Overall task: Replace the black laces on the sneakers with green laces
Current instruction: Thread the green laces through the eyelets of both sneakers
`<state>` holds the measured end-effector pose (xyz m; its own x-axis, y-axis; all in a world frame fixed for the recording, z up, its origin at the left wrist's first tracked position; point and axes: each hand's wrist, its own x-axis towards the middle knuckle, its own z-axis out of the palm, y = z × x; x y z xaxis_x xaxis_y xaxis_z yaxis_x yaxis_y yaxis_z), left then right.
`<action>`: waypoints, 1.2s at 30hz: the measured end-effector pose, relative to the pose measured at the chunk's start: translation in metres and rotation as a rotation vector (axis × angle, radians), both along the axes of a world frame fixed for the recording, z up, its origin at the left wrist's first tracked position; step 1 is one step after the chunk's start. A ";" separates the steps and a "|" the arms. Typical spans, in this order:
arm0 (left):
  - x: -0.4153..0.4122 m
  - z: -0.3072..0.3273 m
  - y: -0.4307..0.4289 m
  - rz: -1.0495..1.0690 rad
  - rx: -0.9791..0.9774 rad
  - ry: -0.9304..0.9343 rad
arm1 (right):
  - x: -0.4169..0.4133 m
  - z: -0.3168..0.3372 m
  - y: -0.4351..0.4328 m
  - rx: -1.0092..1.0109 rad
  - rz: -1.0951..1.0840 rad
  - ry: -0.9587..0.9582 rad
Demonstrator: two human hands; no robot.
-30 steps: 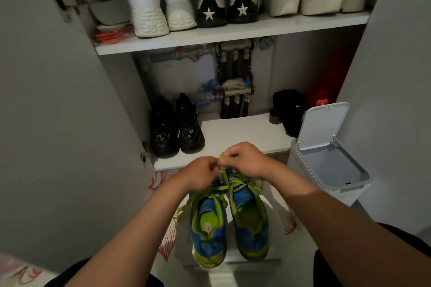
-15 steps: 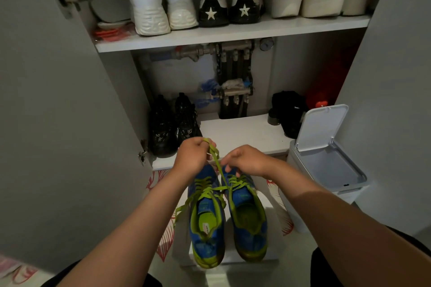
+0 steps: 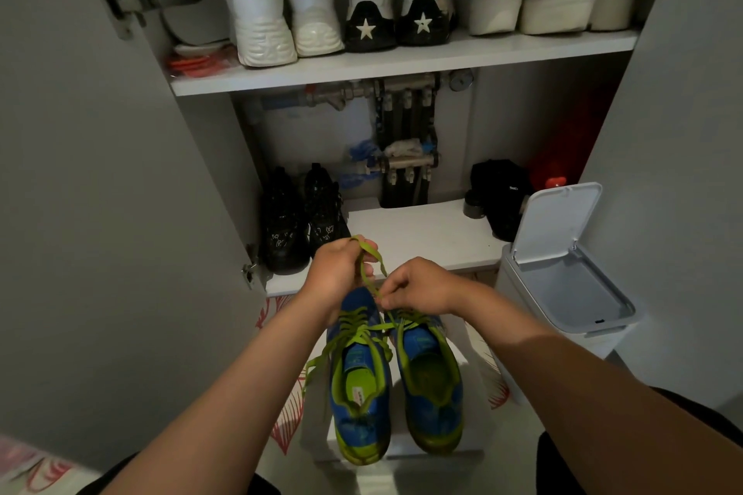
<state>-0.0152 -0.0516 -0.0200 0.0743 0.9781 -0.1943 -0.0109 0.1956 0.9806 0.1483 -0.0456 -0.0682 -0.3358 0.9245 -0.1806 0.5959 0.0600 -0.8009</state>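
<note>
Two blue and green sneakers stand side by side on a white box, heels toward me: the left sneaker [image 3: 360,394] and the right sneaker [image 3: 432,386]. Both carry green laces. A green lace [image 3: 370,257] runs up from the shoes' toe end. My left hand [image 3: 339,273] grips its upper part, with a loop over the fingers. My right hand [image 3: 418,287] pinches the same lace lower down, just above the right sneaker's front eyelets. A loose green lace end [image 3: 317,364] hangs off the left sneaker's left side.
An open cupboard lies ahead: a lower shelf [image 3: 418,237] with black shoes [image 3: 301,221], an upper shelf [image 3: 402,60] with white shoes, pipes between. A white bin with raised lid [image 3: 563,273] stands right. Cupboard doors [image 3: 100,213] flank both sides.
My left hand has risen up and to the left, drawing the green lace taut. My right hand has stayed near the right sneaker's front, now pinching lower on the lace.
</note>
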 end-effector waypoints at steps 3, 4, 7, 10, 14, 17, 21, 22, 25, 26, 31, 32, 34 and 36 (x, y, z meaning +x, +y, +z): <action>-0.003 -0.001 -0.002 -0.042 0.009 0.141 | -0.001 -0.008 -0.001 -0.008 0.015 -0.104; -0.005 -0.002 -0.002 -0.080 0.022 0.219 | -0.001 -0.010 -0.002 -0.005 0.026 -0.147; -0.016 -0.008 -0.005 -0.235 0.106 0.540 | -0.005 -0.013 -0.006 0.046 0.101 -0.307; -0.027 -0.018 -0.009 -0.356 0.082 0.758 | -0.010 -0.014 -0.008 0.067 0.172 -0.471; -0.042 -0.025 -0.006 -0.304 0.052 0.860 | -0.018 -0.017 -0.007 0.070 0.154 -0.554; -0.057 -0.026 -0.001 -0.215 0.053 0.929 | -0.028 -0.020 -0.008 0.092 0.185 -0.623; -0.079 -0.030 -0.004 -0.264 0.076 1.304 | -0.039 -0.024 -0.008 0.061 0.189 -0.647; -0.084 -0.030 -0.006 -0.316 0.025 1.382 | -0.039 -0.023 -0.007 0.055 0.168 -0.630; -0.092 -0.030 -0.013 -0.475 -0.139 1.531 | -0.040 -0.017 -0.004 -0.005 0.069 -0.428; -0.093 -0.030 -0.014 -0.494 -0.167 1.551 | -0.041 -0.014 -0.005 -0.034 0.034 -0.324; -0.085 -0.019 -0.019 -0.454 -0.065 1.615 | -0.042 0.008 -0.009 -0.025 -0.091 0.036; -0.081 -0.015 -0.019 -0.454 -0.042 1.612 | -0.040 0.014 -0.011 -0.019 -0.103 0.090; -0.073 -0.009 -0.016 -0.490 -0.019 1.514 | -0.037 0.027 -0.017 -0.020 -0.121 0.196; -0.063 -0.007 -0.016 -0.556 -0.059 1.267 | -0.033 0.037 -0.023 -0.030 -0.144 0.296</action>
<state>-0.0785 -0.0675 -0.0269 0.1916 0.8665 -0.4610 0.9642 -0.0784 0.2534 0.1152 -0.0686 -0.0308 -0.2436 0.9621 -0.1229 0.3375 -0.0347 -0.9407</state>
